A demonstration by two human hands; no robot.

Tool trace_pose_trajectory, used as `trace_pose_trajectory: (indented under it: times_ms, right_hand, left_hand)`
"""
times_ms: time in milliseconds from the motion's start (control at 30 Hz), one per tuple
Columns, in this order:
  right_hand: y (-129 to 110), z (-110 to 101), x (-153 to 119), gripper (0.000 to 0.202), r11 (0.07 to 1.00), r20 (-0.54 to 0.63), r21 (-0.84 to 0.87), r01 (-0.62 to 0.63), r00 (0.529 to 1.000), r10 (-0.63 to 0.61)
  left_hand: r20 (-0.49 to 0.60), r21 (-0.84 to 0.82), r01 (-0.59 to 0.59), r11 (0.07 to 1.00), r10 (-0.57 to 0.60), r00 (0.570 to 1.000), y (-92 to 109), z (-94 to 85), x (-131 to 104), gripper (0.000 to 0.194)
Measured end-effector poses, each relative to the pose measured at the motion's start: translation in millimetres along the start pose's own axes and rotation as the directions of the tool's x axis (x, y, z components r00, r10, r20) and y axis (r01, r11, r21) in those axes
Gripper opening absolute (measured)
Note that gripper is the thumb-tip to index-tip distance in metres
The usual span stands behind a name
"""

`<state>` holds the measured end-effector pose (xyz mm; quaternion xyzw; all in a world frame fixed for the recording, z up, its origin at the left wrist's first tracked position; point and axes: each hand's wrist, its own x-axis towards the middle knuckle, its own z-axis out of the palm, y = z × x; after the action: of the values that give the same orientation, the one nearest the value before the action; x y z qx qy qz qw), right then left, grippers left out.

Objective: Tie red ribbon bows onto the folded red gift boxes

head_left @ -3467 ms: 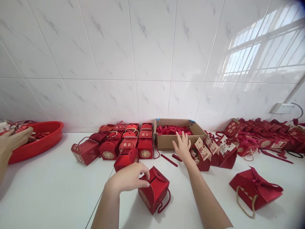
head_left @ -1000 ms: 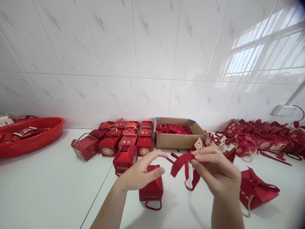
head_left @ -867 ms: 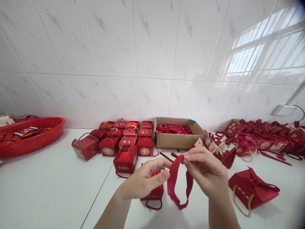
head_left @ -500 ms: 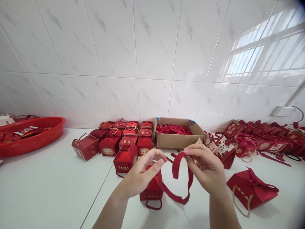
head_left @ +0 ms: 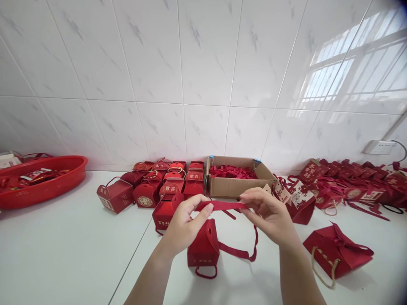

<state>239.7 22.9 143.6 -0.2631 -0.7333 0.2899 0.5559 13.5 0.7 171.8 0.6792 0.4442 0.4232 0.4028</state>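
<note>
A dark red ribbon [head_left: 225, 206] is stretched between my two hands. My left hand [head_left: 189, 222] pinches one stretch of it between thumb and fingers, and my right hand [head_left: 265, 214] pinches it further right. Another length of the ribbon loops down from near my right hand to a small red gift box [head_left: 203, 248]. That box stands on the table just below my left hand, its rope handle lying at the front. Part of the box top shows a round hole. Behind my left hand is another red gift box [head_left: 167, 214], partly covered by it.
An open cardboard box [head_left: 235, 187] of red ribbons stands against the tiled wall. Several red boxes [head_left: 146, 195] are grouped left of it. A bow-tied box [head_left: 338, 252] lies at right, more behind it. A red basin [head_left: 47, 190] stands far left.
My left hand has taken hold of the ribbon, which hung loose from my right hand before. It is now drawn out flat between both hands.
</note>
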Motion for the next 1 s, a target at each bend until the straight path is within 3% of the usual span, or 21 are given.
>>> trace_pose_trajectory:
  times_ms: [133,233,333,533,700,800,1000]
  right_hand:
    - [8,5,3,0.057,0.966,0.256,0.089,-0.244,0.942,0.215]
    - [10,17,7,0.039,0.915,0.372,0.106,-0.389,0.869,0.326]
    - [8,27,10,0.030,0.895,0.456,0.019,-0.446,0.800,0.389]
    - [8,26,13,0.033,0.869,0.422,-0.171,-0.464,0.763,0.490]
    - [22,27,11,0.029,0.811,0.418,-0.398,-0.430,0.702,0.577]
    - [31,29,8,0.028,0.783,0.423,-0.476,-0.400,0.676,0.603]
    - [35,28,7,0.028,0.748,0.404,-0.535,-0.393,0.658,0.635]
  left_hand:
    - [0.074,0.177,-0.032,0.984,0.019,0.997,-4,1.9,1,0.022]
    - [0.137,0.282,-0.044,0.958,0.005,0.991,-5,5.9,2,0.024]
    - [0.142,0.353,-0.051,0.934,0.000,0.990,-4,8.1,3,0.027]
    - [0.197,0.514,-0.019,0.857,-0.097,0.976,-7,-1.1,1,0.024]
    - [0.276,0.735,-0.071,0.674,-0.202,0.940,-26,-9.9,5,0.008]
    - [0.268,0.806,-0.044,0.591,-0.297,0.917,-35,-7.7,10,0.011]
    - [0.286,0.818,-0.062,0.572,-0.310,0.907,-37,1.0,17,0.006]
